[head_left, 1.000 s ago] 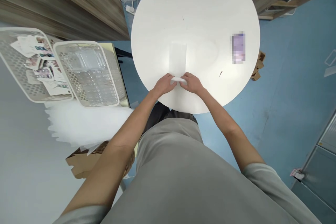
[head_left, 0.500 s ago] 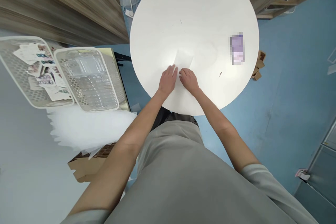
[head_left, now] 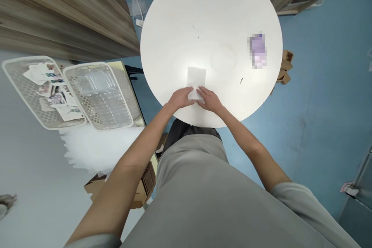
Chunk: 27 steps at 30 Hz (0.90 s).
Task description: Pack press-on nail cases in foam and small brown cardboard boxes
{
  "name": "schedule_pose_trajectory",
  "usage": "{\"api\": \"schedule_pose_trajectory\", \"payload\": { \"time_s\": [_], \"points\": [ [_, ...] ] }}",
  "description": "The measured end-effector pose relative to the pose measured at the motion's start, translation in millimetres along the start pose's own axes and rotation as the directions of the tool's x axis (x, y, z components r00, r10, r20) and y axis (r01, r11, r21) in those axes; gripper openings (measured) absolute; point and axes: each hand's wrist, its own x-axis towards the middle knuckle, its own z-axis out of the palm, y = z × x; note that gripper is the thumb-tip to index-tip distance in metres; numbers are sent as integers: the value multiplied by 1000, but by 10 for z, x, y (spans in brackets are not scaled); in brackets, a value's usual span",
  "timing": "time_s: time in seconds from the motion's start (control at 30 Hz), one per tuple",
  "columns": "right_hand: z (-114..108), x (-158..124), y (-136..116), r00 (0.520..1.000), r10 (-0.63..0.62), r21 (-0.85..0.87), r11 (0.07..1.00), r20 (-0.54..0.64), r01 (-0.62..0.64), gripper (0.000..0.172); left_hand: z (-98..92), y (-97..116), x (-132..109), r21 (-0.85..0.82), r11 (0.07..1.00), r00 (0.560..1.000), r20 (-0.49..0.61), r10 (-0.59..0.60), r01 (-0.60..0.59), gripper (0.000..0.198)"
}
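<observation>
A small white folded sheet [head_left: 196, 78] lies on the round white table [head_left: 209, 15], close to its near edge. My left hand [head_left: 180, 99] and my right hand [head_left: 210, 100] meet at the sheet's near end, fingers closed over that edge from either side. The far half of the sheet lies flat and uncovered. My grey-clad body fills the bottom of the view.
A blurred purple item [head_left: 257, 51] lies on the table's right side. At left stand two white perforated baskets, one with printed cards [head_left: 43, 89], one with clear plastic pieces [head_left: 100, 93], above a pile of white foam sheets [head_left: 95, 147] and a cardboard box [head_left: 142, 192]. Blue floor surrounds the table.
The long strip has been folded over into a shorter piece. My hands went forward to press it flat, then came back to its near end.
</observation>
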Motion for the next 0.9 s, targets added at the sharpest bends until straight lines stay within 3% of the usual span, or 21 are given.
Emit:
{"api": "schedule_pose_trajectory", "payload": {
  "time_s": [0.13,0.27,0.4,0.5,0.6,0.67,0.8,0.9],
  "points": [
    [-215,69,7,996,65,44,997,65,-68,48,-62,-75,-26,-152,986,996,-34,-79,73,63],
    [-317,274,-15,980,178,35,983,88,-182,37,-91,-87,55,-175,971,982,-61,-179,166,54],
    [-292,433,-3,947,314,34,948,73,-317,43,-34,-19,171,-223,940,945,-147,-293,257,42],
    [-231,529,40,920,390,31,921,-26,-389,50,28,72,266,-214,930,921,-190,-341,300,36],
    [-171,642,25,913,349,8,935,-212,-355,59,76,160,349,-193,906,890,-197,-412,377,27],
    [-149,696,-47,925,273,-12,958,-264,-286,57,104,194,370,-227,878,865,-192,-464,421,25],
    [-135,636,-237,971,174,-54,981,-166,-185,41,194,180,248,-332,819,809,-212,-548,468,34],
    [-109,487,-278,983,126,-70,988,-135,-136,45,326,128,42,-421,767,783,-182,-594,484,30]
  ]
}}
